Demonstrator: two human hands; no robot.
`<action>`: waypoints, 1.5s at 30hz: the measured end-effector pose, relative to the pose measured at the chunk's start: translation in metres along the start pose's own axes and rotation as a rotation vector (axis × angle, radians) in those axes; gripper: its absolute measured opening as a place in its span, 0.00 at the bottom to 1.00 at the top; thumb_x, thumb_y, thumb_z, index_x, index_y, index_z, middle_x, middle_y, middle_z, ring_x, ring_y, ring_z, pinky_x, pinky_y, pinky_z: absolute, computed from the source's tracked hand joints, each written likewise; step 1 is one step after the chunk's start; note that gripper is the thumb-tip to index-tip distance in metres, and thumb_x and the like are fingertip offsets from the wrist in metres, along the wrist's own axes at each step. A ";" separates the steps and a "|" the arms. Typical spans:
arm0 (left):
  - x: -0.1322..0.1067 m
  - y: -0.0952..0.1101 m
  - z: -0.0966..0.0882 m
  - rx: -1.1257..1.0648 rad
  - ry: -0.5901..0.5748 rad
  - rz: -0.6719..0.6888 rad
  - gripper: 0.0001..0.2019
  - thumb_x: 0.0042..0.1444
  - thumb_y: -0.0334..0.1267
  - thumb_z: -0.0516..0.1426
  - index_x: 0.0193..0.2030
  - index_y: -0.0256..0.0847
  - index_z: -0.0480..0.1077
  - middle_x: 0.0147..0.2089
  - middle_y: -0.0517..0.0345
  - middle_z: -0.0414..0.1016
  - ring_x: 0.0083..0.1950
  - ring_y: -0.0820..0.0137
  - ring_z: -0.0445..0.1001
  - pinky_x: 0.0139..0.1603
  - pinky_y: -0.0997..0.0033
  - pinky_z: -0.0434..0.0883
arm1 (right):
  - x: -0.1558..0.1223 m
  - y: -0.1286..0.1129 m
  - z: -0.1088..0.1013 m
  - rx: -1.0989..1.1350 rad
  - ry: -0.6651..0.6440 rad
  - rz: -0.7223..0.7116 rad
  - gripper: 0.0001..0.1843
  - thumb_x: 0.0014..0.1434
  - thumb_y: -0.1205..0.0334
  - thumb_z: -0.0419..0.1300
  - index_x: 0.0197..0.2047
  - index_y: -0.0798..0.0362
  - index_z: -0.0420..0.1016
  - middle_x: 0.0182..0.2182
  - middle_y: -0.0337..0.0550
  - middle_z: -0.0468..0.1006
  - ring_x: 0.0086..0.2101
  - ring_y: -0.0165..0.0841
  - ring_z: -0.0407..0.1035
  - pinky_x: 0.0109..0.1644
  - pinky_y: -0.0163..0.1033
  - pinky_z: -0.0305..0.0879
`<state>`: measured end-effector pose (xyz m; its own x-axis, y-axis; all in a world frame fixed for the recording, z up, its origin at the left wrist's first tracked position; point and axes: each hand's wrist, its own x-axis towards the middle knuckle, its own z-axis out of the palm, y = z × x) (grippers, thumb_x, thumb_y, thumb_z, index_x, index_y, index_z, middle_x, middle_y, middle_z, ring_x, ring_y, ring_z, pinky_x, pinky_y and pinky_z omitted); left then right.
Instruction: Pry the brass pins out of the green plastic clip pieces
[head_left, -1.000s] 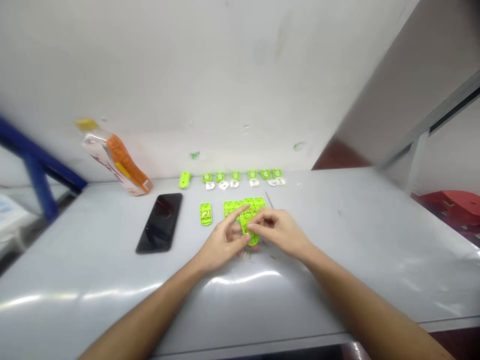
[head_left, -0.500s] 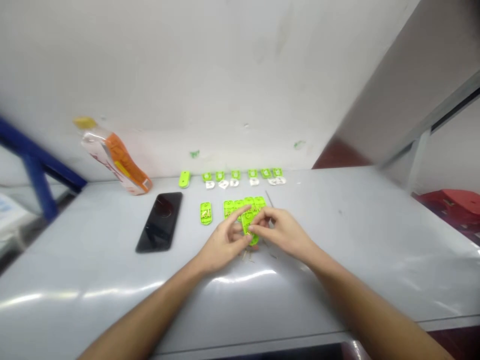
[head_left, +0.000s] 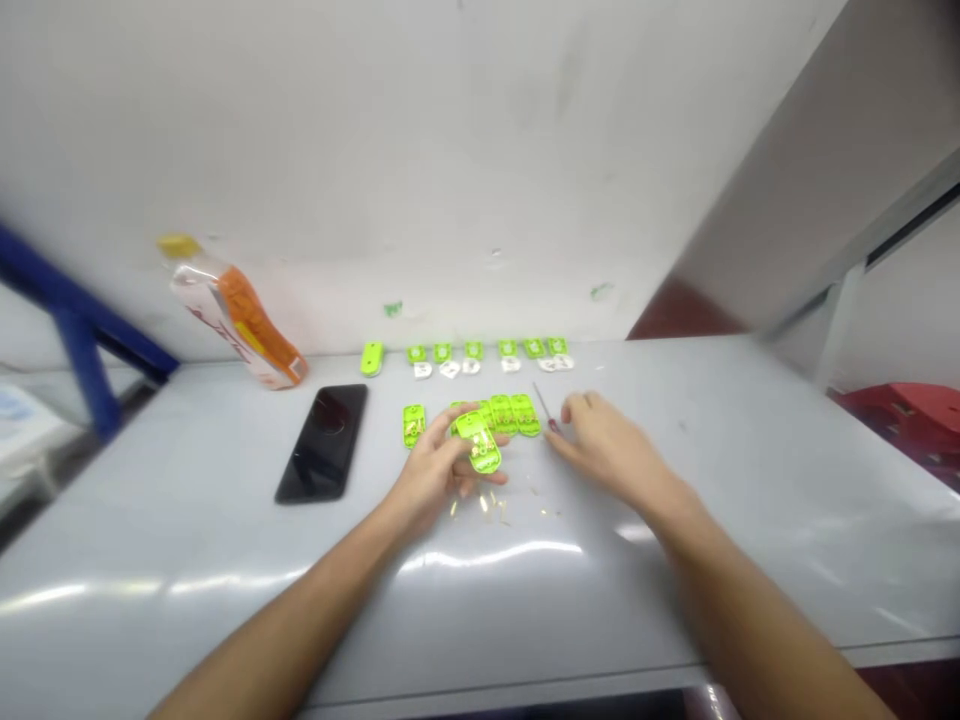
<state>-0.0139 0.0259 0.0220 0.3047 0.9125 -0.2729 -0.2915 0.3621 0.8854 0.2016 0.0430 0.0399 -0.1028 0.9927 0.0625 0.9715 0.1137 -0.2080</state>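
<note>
My left hand [head_left: 435, 470] holds a bright green plastic piece [head_left: 478, 442] with small brass parts in it, just above the grey table [head_left: 225, 560]. My right hand [head_left: 611, 450] lies to the right, fingers loosely apart, its fingertips beside a thin screwdriver [head_left: 543, 404] with a red handle end. Behind my left hand a row of green pieces [head_left: 510, 413] lies flat, with one more green piece [head_left: 413, 425] apart at the left. Small brass bits [head_left: 495, 507] are scattered in front of my hands.
A black phone [head_left: 323, 441] lies left of the pieces. A tilted bottle with an orange label [head_left: 236, 315] stands at the back left. Along the wall runs a row of small green and white parts [head_left: 487, 357]. A blue frame [head_left: 75, 340] is at the far left.
My right hand has let go of the green piece and moved right toward the screwdriver. My left hand has lifted the piece slightly left and kept hold of it.
</note>
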 end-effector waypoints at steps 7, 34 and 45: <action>-0.001 -0.002 -0.001 0.100 -0.019 0.013 0.27 0.52 0.35 0.54 0.60 0.43 0.55 0.47 0.43 0.76 0.25 0.65 0.78 0.12 0.82 0.54 | 0.005 -0.004 0.002 -0.011 -0.197 0.020 0.12 0.57 0.67 0.48 0.41 0.51 0.70 0.32 0.46 0.77 0.30 0.38 0.70 0.29 0.38 0.58; 0.004 -0.008 -0.005 0.274 0.019 0.087 0.25 0.53 0.34 0.51 0.60 0.43 0.58 0.38 0.49 0.79 0.24 0.66 0.78 0.13 0.82 0.57 | -0.018 -0.022 -0.011 0.731 0.332 -0.438 0.08 0.64 0.61 0.49 0.38 0.52 0.68 0.23 0.36 0.74 0.24 0.27 0.70 0.29 0.33 0.66; 0.004 -0.011 -0.004 0.346 0.036 0.108 0.25 0.54 0.33 0.50 0.60 0.42 0.58 0.32 0.54 0.78 0.24 0.68 0.78 0.13 0.82 0.58 | -0.015 -0.024 -0.013 0.632 0.355 -0.512 0.05 0.61 0.61 0.55 0.36 0.51 0.70 0.30 0.41 0.76 0.29 0.30 0.71 0.33 0.36 0.69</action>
<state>-0.0135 0.0259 0.0096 0.2551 0.9503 -0.1786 0.0057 0.1832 0.9831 0.1821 0.0244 0.0564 -0.3181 0.7553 0.5730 0.5145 0.6452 -0.5648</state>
